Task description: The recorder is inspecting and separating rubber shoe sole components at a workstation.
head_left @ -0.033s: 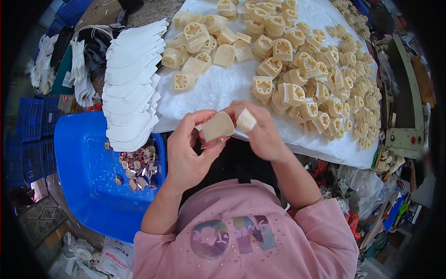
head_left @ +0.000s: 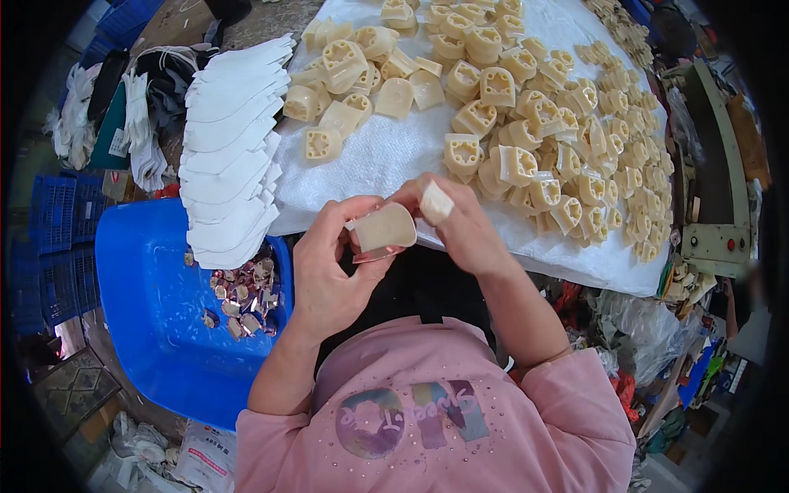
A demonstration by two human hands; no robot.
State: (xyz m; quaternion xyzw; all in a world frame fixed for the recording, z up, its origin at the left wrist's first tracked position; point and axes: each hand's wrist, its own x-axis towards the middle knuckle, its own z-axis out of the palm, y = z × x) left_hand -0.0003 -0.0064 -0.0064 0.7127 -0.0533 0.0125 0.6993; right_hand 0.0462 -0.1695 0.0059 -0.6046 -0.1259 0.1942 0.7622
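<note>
the left hand (head_left: 331,256) has a beige rounded piece (head_left: 386,228) in its grip, near the white-covered surface (head_left: 353,177). the right hand (head_left: 464,230), a white wrap (head_left: 436,202) on one digit, curls beside it; whether its grip holds anything, i cannot tell.

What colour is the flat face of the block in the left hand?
The block has a beige flat face; the head view shows it best.

The left hand (head_left: 333,267), fingers (head_left: 343,212) curled, grips just right of the blue tub (head_left: 156,320); the right hand (head_left: 462,228), bent, sits farther right.
</note>
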